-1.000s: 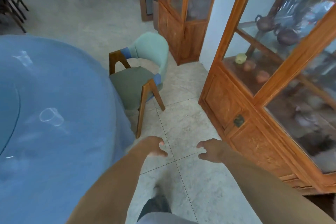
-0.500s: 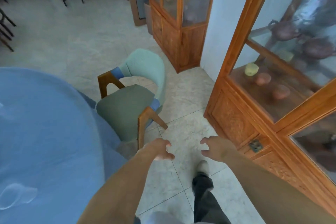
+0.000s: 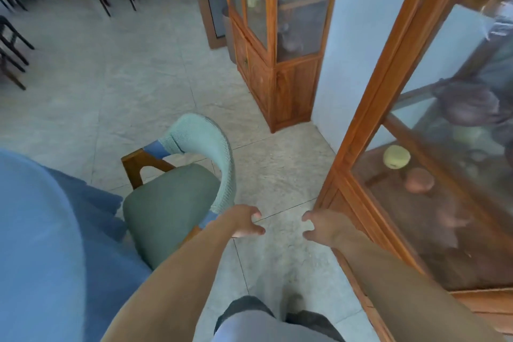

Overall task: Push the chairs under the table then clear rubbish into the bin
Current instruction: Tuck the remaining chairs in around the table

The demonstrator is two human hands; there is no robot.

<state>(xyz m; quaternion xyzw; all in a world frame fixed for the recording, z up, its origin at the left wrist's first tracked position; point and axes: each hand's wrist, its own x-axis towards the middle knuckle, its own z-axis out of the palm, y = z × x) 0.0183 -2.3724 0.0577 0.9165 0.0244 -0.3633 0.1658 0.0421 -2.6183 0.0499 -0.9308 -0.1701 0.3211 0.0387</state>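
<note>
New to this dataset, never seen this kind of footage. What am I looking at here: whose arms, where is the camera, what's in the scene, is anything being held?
There is no robot. A person wears a wide-angle camera on the head, looking forward and down, so the two bare arms are their own. The left hand and right hand reach forward with loosely curled fingers and hold nothing. The left hand is near the back corner of a green chair; contact is unclear. The chair stands at a table under a blue cloth, its seat mostly out in the open. On the right is a wooden glass-fronted cabinet with pottery inside. No rubbish or bin is in view.
</note>
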